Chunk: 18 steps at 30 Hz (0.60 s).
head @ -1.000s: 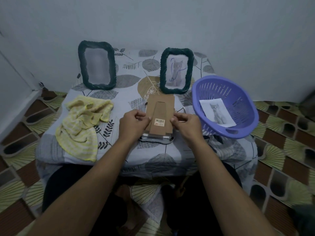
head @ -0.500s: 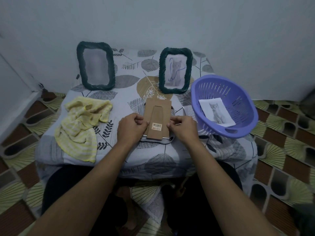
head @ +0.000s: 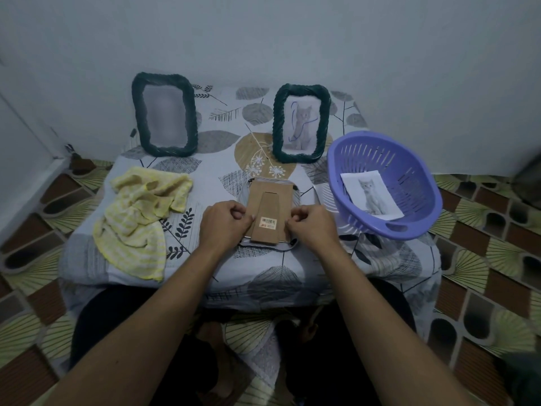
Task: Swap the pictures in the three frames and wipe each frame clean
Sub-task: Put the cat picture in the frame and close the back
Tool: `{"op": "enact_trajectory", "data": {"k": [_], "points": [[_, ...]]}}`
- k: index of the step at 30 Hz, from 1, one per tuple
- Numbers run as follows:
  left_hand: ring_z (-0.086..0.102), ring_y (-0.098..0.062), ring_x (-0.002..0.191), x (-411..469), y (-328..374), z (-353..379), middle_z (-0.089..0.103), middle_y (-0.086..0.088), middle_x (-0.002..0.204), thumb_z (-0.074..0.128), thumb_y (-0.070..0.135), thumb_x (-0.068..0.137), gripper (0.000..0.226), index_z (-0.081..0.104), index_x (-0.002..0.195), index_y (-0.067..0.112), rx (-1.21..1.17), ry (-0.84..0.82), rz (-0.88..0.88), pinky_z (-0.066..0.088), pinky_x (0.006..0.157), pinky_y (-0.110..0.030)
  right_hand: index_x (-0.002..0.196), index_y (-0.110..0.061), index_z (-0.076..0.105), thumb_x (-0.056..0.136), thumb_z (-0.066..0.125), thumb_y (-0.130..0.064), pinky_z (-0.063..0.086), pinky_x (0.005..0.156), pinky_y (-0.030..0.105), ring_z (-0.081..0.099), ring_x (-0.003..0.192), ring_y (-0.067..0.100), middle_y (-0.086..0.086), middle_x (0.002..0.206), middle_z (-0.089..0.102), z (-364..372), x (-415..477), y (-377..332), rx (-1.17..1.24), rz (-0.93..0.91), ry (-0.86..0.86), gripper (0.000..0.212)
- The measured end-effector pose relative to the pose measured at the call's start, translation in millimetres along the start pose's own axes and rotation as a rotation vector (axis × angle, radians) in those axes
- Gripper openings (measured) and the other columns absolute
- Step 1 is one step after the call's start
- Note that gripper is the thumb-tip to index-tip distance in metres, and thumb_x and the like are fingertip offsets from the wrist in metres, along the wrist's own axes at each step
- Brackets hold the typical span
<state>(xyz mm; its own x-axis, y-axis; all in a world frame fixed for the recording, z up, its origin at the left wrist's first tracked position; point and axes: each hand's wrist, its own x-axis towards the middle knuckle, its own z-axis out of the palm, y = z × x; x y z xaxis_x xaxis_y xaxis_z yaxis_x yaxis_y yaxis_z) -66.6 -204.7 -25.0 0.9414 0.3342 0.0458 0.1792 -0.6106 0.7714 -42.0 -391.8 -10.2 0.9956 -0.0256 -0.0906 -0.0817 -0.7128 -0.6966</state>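
Head view shows one frame (head: 257, 194) lying face down near the front middle of the worktop (head: 263, 266), so its brown cardboard back is up. A narrower brown stand (head: 270, 208) lies flat along the back, and a small barcode sticker (head: 268, 222) sits on the stand's near part. The left hand (head: 224, 222) is at the left edge of this frame and the right hand (head: 313, 227) is at the right edge. Both have the fingers curled in and pinch the frame's back at its sides, with the sticker between them.

To the left, a crumpled yellow cloth (head: 140, 218) lies on the worktop, apart from the hands. To the right, a purple basket (head: 366, 153) stands tilted at the worktop's edge, and a cat picture (head: 371, 194) lies inside it.

Further back, two dark green frames stand upright. The left frame (head: 137, 112) shows only a pale grey blur inside; I cannot tell what it holds. The right frame (head: 278, 124) holds a cat photo (head: 303, 124) with blue pen lines over it.

The worktop has a cover with a pattern of leaves. Around it is a tiled floor (head: 483, 259), and a plain wall (head: 292, 39) is behind.
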Motion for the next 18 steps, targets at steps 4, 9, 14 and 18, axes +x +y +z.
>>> {"op": "enact_trajectory", "data": {"k": [4,9,14,18], "points": [[0.068,-0.021,0.089,3,-4,1,0.064,0.016,0.068,0.081,0.041,0.077,0.022,0.077,0.090,0.023,0.058,0.002,-0.004,0.054,0.086,-0.039,0.112,-0.015,0.075,0.082,0.071,-0.017,0.057,0.087,0.033,0.068,0.091,0.016,0.000,0.092,0.075,0,-1,0,-0.011,0.012,-0.003,0.030],[0.063,-0.025,0.103,12,-4,-3,0.069,0.009,0.087,0.081,0.052,0.072,0.033,0.076,0.095,0.028,0.153,-0.045,-0.072,0.048,0.096,-0.047,0.116,-0.017,0.074,0.081,0.073,-0.021,0.057,0.090,0.036,0.068,0.094,0.017,0.000,0.097,0.075,-1,0,0,-0.018,0.018,-0.016,0.036],[0.062,-0.022,0.102,22,-8,-5,0.057,0.016,0.083,0.087,0.046,0.069,0.045,0.074,0.108,0.028,0.096,-0.141,-0.118,0.045,0.100,-0.048,0.112,-0.020,0.074,0.082,0.070,-0.022,0.057,0.087,0.035,0.068,0.091,0.016,-0.001,0.093,0.074,-1,0,2,0.002,0.039,-0.031,0.030],[0.057,-0.018,0.094,30,-8,-12,0.055,0.005,0.088,0.092,0.030,0.067,0.048,0.072,0.109,0.021,-0.014,-0.254,-0.151,0.046,0.089,-0.030,0.110,-0.022,0.074,0.079,0.070,-0.023,0.057,0.088,0.037,0.068,0.091,0.016,-0.002,0.092,0.073,-1,1,2,0.005,0.049,-0.049,0.030]]}}
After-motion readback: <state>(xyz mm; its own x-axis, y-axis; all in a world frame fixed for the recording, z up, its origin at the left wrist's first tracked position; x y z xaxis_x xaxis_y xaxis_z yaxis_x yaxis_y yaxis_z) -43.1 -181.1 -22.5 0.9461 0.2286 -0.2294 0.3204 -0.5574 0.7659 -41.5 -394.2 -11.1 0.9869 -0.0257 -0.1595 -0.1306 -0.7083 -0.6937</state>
